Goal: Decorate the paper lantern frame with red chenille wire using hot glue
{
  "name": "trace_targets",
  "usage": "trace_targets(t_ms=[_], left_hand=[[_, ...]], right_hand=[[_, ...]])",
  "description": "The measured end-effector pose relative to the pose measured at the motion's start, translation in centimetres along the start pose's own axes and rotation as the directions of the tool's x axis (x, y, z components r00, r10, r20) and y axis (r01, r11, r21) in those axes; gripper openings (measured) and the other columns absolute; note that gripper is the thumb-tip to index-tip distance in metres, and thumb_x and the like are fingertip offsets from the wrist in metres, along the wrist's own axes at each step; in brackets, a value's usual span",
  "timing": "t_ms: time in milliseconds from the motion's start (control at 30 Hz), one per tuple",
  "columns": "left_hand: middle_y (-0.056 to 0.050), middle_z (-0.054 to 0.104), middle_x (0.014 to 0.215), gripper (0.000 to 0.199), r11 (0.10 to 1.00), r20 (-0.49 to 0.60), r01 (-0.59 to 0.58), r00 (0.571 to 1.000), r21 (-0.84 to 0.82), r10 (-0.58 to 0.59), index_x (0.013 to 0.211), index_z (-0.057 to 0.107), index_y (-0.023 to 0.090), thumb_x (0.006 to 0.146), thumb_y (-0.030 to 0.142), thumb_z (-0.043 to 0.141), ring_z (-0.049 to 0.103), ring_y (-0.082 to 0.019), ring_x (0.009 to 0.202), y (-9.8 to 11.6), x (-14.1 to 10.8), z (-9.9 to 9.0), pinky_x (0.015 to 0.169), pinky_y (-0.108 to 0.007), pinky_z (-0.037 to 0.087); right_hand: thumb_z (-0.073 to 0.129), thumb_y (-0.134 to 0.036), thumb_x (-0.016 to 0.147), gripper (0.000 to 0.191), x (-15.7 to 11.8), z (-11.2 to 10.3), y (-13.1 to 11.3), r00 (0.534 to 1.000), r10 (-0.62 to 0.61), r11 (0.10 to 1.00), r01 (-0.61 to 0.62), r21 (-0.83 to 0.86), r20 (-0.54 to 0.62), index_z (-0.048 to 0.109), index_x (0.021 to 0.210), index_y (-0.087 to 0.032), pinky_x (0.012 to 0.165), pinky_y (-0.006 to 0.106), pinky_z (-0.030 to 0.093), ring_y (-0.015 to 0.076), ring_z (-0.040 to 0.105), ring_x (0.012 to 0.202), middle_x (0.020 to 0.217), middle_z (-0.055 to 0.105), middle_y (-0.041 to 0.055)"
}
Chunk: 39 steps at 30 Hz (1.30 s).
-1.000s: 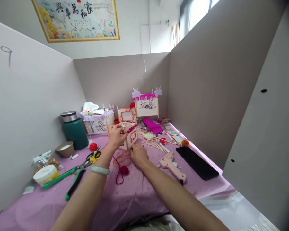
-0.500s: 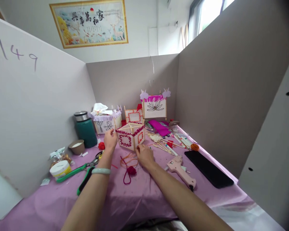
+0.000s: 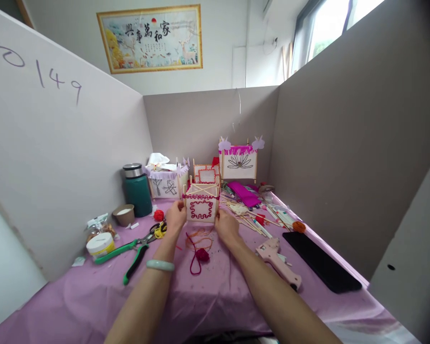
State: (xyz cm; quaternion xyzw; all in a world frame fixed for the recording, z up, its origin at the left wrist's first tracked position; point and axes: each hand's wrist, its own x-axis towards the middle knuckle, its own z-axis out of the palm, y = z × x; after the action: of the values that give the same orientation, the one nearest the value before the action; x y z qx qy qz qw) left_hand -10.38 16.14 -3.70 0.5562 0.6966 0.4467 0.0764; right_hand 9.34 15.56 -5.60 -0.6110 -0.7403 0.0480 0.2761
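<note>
A small box-shaped lantern (image 3: 201, 209) of thin wooden sticks and white panels stands upright in front of me, one face square to me. Dark red yarn loops edge its top and form a wavy rectangle on that face. My left hand (image 3: 176, 217) grips its left side, and my right hand (image 3: 227, 225) has its fingers closed on the lower right corner; the far fingertips of both are hidden. Just nearer to me lies a dark red ball of yarn (image 3: 202, 255) with a loose loop, beside thin orange strands (image 3: 200, 239).
Green-handled pliers (image 3: 122, 251), a white-lidded jar (image 3: 100, 244), a brown cup (image 3: 123, 216) and a teal flask (image 3: 138, 193) stand or lie left. Rightward are a pink glue gun (image 3: 277, 260), a black phone-like slab (image 3: 318, 260) and scattered sticks (image 3: 249, 222). Behind stands a flower-drawn lantern (image 3: 239, 165).
The lantern has turned from corner-on to face-on. My left hand has moved lower on its side, and my right hand stays at a lower corner. The camera view has shifted slightly.
</note>
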Motion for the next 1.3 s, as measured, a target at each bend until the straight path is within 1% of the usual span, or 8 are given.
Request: trace_targets(t_ms=[133, 267, 367, 500, 633, 800, 1133, 1300], left_hand=[[-0.009, 0.059, 0.118, 0.033, 0.999, -0.040, -0.027, 0.999, -0.028, 0.026, 0.118, 0.056, 0.016, 0.091, 0.034, 0.055, 0.061, -0.020, 0.099, 0.3, -1.8, 0.7, 0.083, -0.041, 0.053], [-0.007, 0.064, 0.102, 0.033, 0.997, -0.204, -0.069, 0.977, -0.046, 0.058, 0.110, 0.060, 0.014, 0.085, 0.035, 0.061, 0.063, -0.018, 0.084, 0.7, -2.5, 0.6, 0.080, -0.038, 0.052], [-0.007, 0.065, 0.092, 0.032, 0.992, -0.326, -0.114, 0.941, -0.058, 0.089, 0.104, 0.066, 0.015, 0.079, 0.036, 0.063, 0.061, -0.018, 0.073, 1.1, -2.6, 0.3, 0.078, -0.036, 0.050], [-0.005, 0.066, 0.087, 0.030, 0.980, -0.393, -0.185, 0.909, -0.078, 0.140, 0.101, 0.070, 0.017, 0.081, 0.036, 0.057, 0.060, -0.016, 0.068, 1.6, -2.7, 0.2, 0.072, -0.031, 0.049], [-0.006, 0.065, 0.085, 0.030, 0.974, -0.426, -0.210, 0.891, -0.082, 0.156, 0.098, 0.072, 0.017, 0.082, 0.035, 0.054, 0.059, -0.016, 0.067, 1.8, -2.7, 0.5, 0.070, -0.031, 0.048], [-0.005, 0.065, 0.084, 0.028, 0.972, -0.439, -0.222, 0.882, -0.073, 0.169, 0.095, 0.073, 0.018, 0.083, 0.034, 0.054, 0.059, -0.016, 0.069, 2.0, -2.6, 0.6, 0.071, -0.031, 0.047], [-0.005, 0.065, 0.082, 0.029, 0.970, -0.431, -0.233, 0.884, -0.072, 0.181, 0.099, 0.072, 0.017, 0.082, 0.033, 0.056, 0.057, -0.015, 0.065, 2.2, -2.7, 0.4, 0.069, -0.029, 0.048], [-0.005, 0.065, 0.084, 0.033, 0.971, -0.430, -0.230, 0.884, -0.062, 0.182, 0.108, 0.068, 0.015, 0.081, 0.030, 0.055, 0.058, -0.016, 0.068, 2.0, -2.7, 0.5, 0.073, -0.030, 0.048]], right_hand=[[0.058, -0.033, 0.094, 0.027, -0.1, 0.2, 1.0, 0.998, 0.049, 0.998, -0.048, 0.028, -0.045, 0.059, 0.116, -0.017, 0.082, 0.040, 0.054, 0.0199, 0.063, 0.096, 0.115, 0.061, 0.0070], [0.054, -0.020, 0.094, 0.020, -0.6, 0.6, 0.6, 0.986, 0.086, 0.994, -0.075, 0.083, -0.143, 0.061, 0.111, -0.014, 0.084, 0.038, 0.051, 0.0217, 0.062, 0.098, 0.109, 0.063, 0.0100], [0.048, -0.008, 0.087, 0.034, -0.6, 0.5, 0.3, 0.964, 0.086, 0.988, -0.051, 0.144, -0.252, 0.057, 0.119, -0.013, 0.088, 0.034, 0.047, 0.0238, 0.057, 0.107, 0.115, 0.059, 0.0145], [0.044, -0.005, 0.082, 0.050, -0.3, 0.0, 0.2, 0.930, 0.041, 0.977, 0.040, 0.211, -0.366, 0.050, 0.131, -0.011, 0.094, 0.030, 0.043, 0.0217, 0.050, 0.116, 0.122, 0.052, 0.0141], [0.042, -0.005, 0.081, 0.053, -0.1, 0.1, 0.2, 0.904, -0.005, 0.960, 0.124, 0.252, -0.428, 0.049, 0.133, -0.012, 0.096, 0.028, 0.042, 0.0199, 0.051, 0.113, 0.119, 0.051, 0.0130], [0.042, -0.005, 0.079, 0.056, -0.1, 0.4, 0.2, 0.890, -0.033, 0.939, 0.183, 0.290, -0.454, 0.050, 0.134, -0.014, 0.094, 0.030, 0.044, 0.0207, 0.053, 0.110, 0.115, 0.052, 0.0120], [0.042, -0.005, 0.076, 0.060, 0.0, 0.5, 0.4, 0.886, -0.037, 0.931, 0.199, 0.307, -0.462, 0.049, 0.134, -0.013, 0.095, 0.030, 0.044, 0.0211, 0.053, 0.111, 0.117, 0.052, 0.0128], [0.041, -0.005, 0.076, 0.062, 0.0, 0.5, 0.4, 0.886, -0.040, 0.931, 0.200, 0.304, -0.462, 0.047, 0.136, -0.016, 0.096, 0.033, 0.044, 0.0219, 0.052, 0.113, 0.119, 0.052, 0.0124]])
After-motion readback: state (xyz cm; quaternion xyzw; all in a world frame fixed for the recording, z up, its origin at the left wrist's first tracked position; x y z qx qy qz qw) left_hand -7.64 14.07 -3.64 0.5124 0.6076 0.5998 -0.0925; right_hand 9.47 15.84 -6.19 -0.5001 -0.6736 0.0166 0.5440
